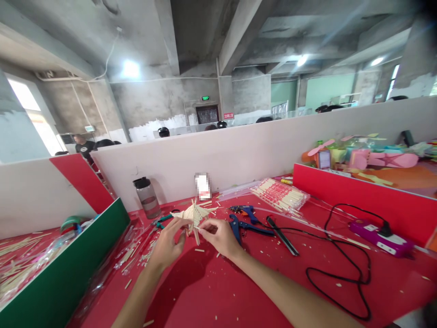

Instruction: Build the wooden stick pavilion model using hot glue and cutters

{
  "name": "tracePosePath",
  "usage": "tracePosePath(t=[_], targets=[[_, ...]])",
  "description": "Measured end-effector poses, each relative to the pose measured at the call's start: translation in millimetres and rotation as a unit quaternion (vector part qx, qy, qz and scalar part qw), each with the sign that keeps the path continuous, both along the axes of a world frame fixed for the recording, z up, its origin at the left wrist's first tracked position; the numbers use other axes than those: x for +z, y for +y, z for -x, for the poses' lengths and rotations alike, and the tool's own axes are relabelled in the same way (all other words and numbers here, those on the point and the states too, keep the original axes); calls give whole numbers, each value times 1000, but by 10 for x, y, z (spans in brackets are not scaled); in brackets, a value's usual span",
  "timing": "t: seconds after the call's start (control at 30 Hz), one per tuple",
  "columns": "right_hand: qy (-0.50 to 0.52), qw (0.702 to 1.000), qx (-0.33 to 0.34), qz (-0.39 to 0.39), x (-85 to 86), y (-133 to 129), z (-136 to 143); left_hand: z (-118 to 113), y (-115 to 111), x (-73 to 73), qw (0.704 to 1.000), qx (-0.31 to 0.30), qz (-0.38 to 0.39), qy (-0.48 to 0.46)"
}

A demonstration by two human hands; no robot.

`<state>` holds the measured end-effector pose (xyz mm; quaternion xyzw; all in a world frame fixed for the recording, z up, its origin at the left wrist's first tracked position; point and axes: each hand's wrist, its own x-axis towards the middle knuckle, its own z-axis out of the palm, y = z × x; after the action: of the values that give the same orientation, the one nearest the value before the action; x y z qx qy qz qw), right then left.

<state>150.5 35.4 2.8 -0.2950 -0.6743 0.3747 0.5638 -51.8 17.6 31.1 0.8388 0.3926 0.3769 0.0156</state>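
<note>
A star-shaped piece built from pale wooden sticks (194, 213) sits in the middle of the red table, just beyond my fingertips. My left hand (171, 240) has its fingers closed at the star's near left edge. Close by on the right, my right hand (218, 234) pinches a short wooden stick (198, 228) against the star's near side. Part of the star is hidden behind my fingers. A blue glue gun (245, 211) and a blue-handled cutter (251, 227) lie to the right of my right hand. Teal-handled pliers (164, 220) are left of the star.
A black utility knife (282, 236) and a bagged bundle of sticks (282, 195) lie right. Black cable loops run to a purple power strip (380, 238). A bottle (147, 198) and phone (203, 186) stand by the white partition (239, 150). Green (68, 269) and red (362, 189) dividers flank the table.
</note>
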Motion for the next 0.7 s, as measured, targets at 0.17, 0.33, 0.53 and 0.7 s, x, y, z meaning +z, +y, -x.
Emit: tracePosePath(t=[0.17, 0.33, 0.53, 0.7], targets=[[-2, 1000, -3, 2, 15, -24, -15, 6, 26, -15, 1000, 3, -6, -9], [0, 1000, -5, -4, 28, -18, -18, 11, 33, -14, 1000, 3, -3, -6], [-1, 1000, -2, -11, 52, -31, -23, 10, 40, -25, 1000, 7, -5, -12], [-3, 1000, -3, -6, 46, -32, -20, 7, 41, -25, 1000, 8, -7, -14]])
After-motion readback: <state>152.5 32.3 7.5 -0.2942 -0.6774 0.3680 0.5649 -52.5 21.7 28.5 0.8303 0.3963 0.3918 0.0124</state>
